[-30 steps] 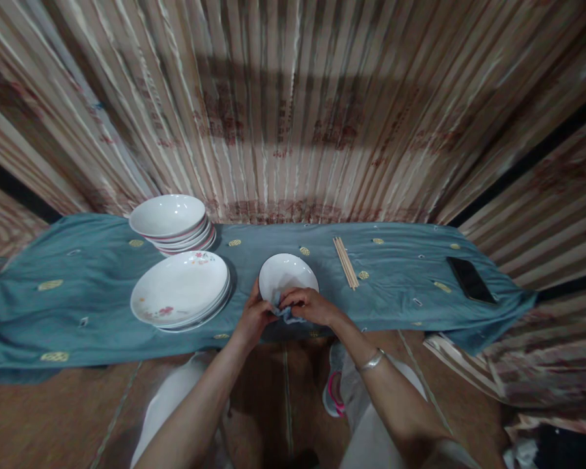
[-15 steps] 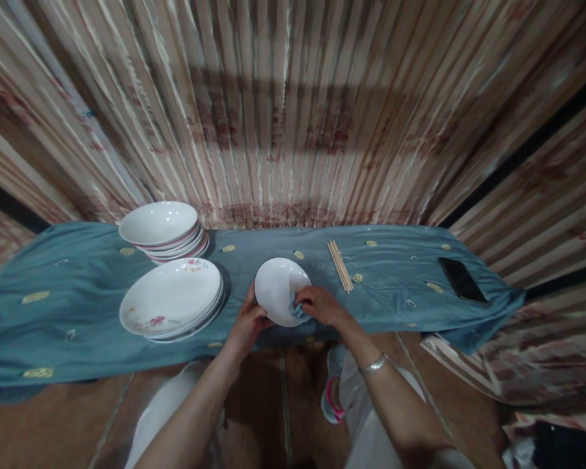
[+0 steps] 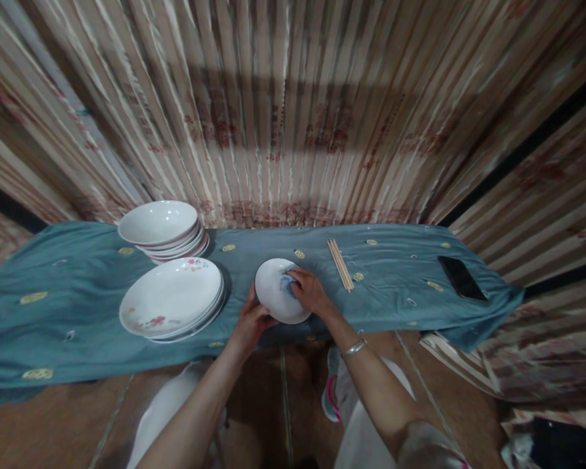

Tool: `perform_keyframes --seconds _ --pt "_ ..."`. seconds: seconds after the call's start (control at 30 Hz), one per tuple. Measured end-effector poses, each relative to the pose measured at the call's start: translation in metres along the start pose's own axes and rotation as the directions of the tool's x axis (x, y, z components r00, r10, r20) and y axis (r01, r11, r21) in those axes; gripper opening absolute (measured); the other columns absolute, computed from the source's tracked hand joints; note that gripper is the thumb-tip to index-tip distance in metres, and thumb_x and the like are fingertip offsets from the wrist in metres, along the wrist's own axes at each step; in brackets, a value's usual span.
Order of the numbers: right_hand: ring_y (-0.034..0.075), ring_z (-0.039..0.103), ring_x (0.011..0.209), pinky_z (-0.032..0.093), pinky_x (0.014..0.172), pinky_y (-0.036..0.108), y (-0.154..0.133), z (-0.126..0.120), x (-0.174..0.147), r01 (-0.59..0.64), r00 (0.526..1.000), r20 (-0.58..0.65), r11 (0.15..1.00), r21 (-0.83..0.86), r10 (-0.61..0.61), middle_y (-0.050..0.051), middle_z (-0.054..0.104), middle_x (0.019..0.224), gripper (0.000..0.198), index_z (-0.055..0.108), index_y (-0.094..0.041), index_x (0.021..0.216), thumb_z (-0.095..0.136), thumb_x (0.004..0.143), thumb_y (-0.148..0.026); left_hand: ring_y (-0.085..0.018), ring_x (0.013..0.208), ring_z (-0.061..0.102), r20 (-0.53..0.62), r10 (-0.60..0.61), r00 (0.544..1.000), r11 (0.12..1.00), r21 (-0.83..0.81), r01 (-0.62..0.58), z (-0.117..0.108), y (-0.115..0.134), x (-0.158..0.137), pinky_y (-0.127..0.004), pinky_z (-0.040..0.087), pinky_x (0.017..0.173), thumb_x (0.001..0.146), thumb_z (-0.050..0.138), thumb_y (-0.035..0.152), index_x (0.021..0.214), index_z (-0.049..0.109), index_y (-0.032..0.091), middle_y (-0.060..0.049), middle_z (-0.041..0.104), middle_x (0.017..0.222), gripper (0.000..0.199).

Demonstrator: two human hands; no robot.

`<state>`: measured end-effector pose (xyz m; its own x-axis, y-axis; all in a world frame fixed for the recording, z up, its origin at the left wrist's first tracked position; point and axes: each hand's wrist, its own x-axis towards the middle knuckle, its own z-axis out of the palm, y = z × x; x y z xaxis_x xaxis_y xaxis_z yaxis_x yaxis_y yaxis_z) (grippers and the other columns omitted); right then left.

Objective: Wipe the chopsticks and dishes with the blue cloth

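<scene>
A small white bowl (image 3: pixel 271 286) with a dark rim is tilted toward me near the table's front edge. My left hand (image 3: pixel 254 322) grips its lower left rim, with the thumb on the near edge and the fingers hidden underneath. Bunched in my right hand (image 3: pixel 308 290) is a blue cloth (image 3: pixel 288 281), pressed against the bowl's inner surface right of the middle. My right fingers are closed round the cloth. To the left of the bowl stands a stack of white plates (image 3: pixel 176 296) with a floral pattern.
Behind the plates is a stack of white bowls (image 3: pixel 159 223). Several wooden chopsticks (image 3: pixel 340 266) lie right of the bowl, and a black phone (image 3: pixel 461 278) lies farther right. A blue-green tablecloth (image 3: pixel 390 286) covers the table. Pleated curtains (image 3: pixel 293 130) hang close behind it.
My right hand has moved the cloth up and slightly left, from the bowl's lower right side to its upper middle. My left hand keeps its hold on the bowl.
</scene>
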<state>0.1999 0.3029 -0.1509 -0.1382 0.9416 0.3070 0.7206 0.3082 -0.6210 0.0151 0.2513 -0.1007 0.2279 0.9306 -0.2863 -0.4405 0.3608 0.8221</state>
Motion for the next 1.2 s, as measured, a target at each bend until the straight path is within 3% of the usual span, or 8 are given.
perform_keyframes --seconds 0.23,0.47,0.67,0.8,1.03,1.2 --pt "0.021 0.046 0.123 0.032 0.109 0.039 -0.017 0.011 0.019 -0.033 0.999 0.014 0.984 0.176 0.031 0.010 0.054 0.130 0.040 0.056 -0.017 0.121 0.050 0.082 -0.017 -0.018 0.084 0.058 0.006 -0.016 1.000 1.000 -0.003 0.016 -0.001 -0.001 0.000 -0.035 0.055 0.067 0.057 0.061 0.013 0.134 0.043 0.033 -0.004 0.059 0.115 0.082" --pt "0.017 0.043 0.127 0.035 0.106 0.033 -0.039 0.027 0.021 -0.003 0.997 0.064 0.848 0.530 -0.036 0.007 0.048 0.136 0.038 0.057 -0.023 0.122 0.052 0.085 -0.025 -0.018 0.083 0.059 0.025 -0.015 1.000 0.999 -0.043 0.016 -0.002 -0.003 0.000 -0.035 0.054 0.067 0.057 0.060 0.013 0.132 0.043 0.031 -0.004 0.059 0.114 0.079" --pt "0.017 0.052 0.116 0.036 0.104 0.034 -0.053 0.020 0.013 0.053 0.974 0.131 0.744 0.666 -0.187 0.006 0.060 0.120 0.028 0.066 -0.021 0.108 0.056 0.083 -0.029 -0.015 0.076 0.059 -0.007 -0.022 1.000 0.999 -0.050 0.022 -0.003 -0.003 0.000 -0.033 0.054 0.068 0.056 0.062 0.014 0.123 0.048 0.029 0.000 0.063 0.095 0.070" --pt "0.019 0.057 0.109 0.040 0.098 0.034 -0.055 0.009 0.003 -0.005 0.948 0.230 0.711 0.703 -0.221 0.006 0.065 0.111 0.024 0.068 -0.018 0.100 0.059 0.079 -0.026 -0.015 0.074 0.059 0.002 -0.032 0.999 0.999 -0.028 0.032 -0.004 -0.003 0.000 -0.029 0.053 0.064 0.056 0.063 0.015 0.119 0.051 0.027 0.001 0.063 0.088 0.066" --pt "0.017 0.061 0.092 0.047 0.083 0.029 -0.051 -0.013 -0.020 -0.183 0.887 0.437 0.756 0.629 -0.149 0.003 0.067 0.103 0.025 0.069 -0.017 0.093 0.058 0.071 -0.017 -0.015 0.070 0.057 0.006 -0.037 0.999 0.999 -0.009 0.037 -0.004 -0.004 0.002 -0.026 0.050 0.058 0.057 0.063 0.018 0.133 0.041 0.027 -0.002 0.063 0.094 0.079" --pt "0.015 0.062 0.084 0.047 0.077 0.026 -0.040 -0.026 -0.032 -0.120 0.866 0.482 0.881 0.458 -0.133 0.002 0.069 0.093 0.026 0.070 -0.016 0.085 0.054 0.066 -0.007 -0.014 0.064 0.054 -0.008 -0.020 1.000 0.999 0.034 0.021 -0.003 -0.003 0.003 -0.027 0.049 0.055 0.057 0.058 0.015 0.138 0.037 0.026 -0.001 0.063 0.090 0.085"
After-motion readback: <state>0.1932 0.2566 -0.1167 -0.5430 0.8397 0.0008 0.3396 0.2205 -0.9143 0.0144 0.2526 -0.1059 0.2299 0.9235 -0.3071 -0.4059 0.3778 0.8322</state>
